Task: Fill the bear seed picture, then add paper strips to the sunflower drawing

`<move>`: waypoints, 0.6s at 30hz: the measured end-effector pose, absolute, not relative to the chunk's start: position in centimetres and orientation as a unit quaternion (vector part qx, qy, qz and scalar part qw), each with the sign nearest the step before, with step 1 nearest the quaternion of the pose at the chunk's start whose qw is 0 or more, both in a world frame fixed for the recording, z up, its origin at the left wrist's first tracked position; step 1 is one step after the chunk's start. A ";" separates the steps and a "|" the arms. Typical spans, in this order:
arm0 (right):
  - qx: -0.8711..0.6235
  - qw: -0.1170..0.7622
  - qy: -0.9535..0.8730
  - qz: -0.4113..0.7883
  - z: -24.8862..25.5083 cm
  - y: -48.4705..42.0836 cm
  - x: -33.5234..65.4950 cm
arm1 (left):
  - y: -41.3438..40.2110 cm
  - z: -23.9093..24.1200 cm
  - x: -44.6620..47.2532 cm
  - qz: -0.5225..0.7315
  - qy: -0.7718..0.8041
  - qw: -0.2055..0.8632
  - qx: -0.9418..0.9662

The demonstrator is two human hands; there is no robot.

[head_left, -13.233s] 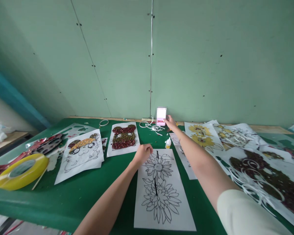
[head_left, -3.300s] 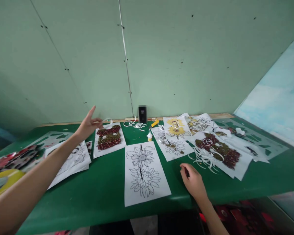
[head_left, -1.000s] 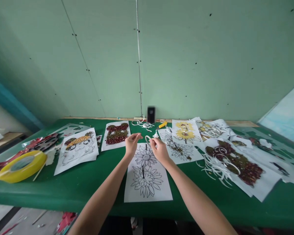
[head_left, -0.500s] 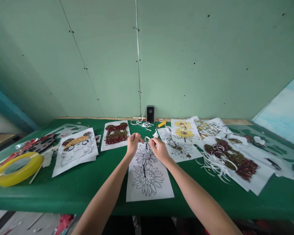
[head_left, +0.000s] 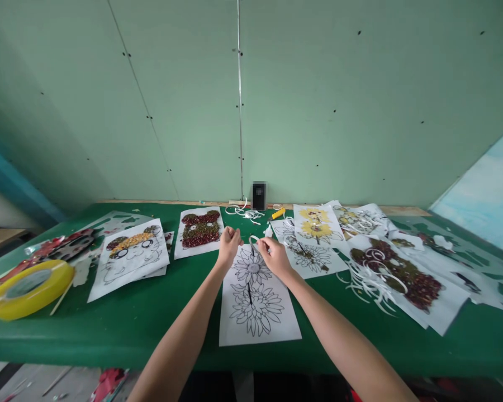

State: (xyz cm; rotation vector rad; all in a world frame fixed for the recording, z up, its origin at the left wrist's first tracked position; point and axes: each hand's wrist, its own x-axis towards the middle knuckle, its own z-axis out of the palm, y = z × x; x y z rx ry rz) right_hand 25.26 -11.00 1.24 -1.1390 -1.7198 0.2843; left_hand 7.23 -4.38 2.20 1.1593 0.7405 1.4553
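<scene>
Over the top of a paper sheet with two outlined flowers (head_left: pixel 251 332), my two hands are raised close together. My right hand (head_left: pixel 272 254) pinches a thin white strip (head_left: pixel 254 239) that curls into a small loop at the fingertips. Just to its left, my left hand (head_left: pixel 229 245) is closed with the fingers curled in; what it holds, if anything, is hidden. A white glue bottle (head_left: pixel 269 230) shows behind my right hand. Right of it lies another flower sheet (head_left: pixel 333 262), partly covered with dark bits.
Rightward, loose white strips (head_left: pixel 369 287) lie beside a seed-covered picture (head_left: pixel 421 285). A yellow-handled tool (head_left: pixel 278 213) and a black box (head_left: pixel 259 196) are near the wall. At left are a seed bear picture (head_left: pixel 199 231), a hamster drawing (head_left: pixel 129 257) and a yellow tape roll (head_left: pixel 29 287).
My left hand's fingers have curled in more tightly, a little farther from the strip. My right hand still pinches the strip. The whole view has shifted slightly.
</scene>
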 end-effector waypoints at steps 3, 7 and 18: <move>-0.465 0.498 -0.721 0.126 1.4 -11.2 25.2 | -4.4 2.4 7.3 0.609 0.282 0.567 0.477; -0.459 0.499 -0.724 0.127 1.5 -11.3 25.2 | -4.7 2.8 7.4 0.606 0.275 0.580 0.470; -0.466 0.509 -0.713 0.129 0.9 -10.9 25.3 | -4.2 2.1 7.1 0.616 0.306 0.575 0.442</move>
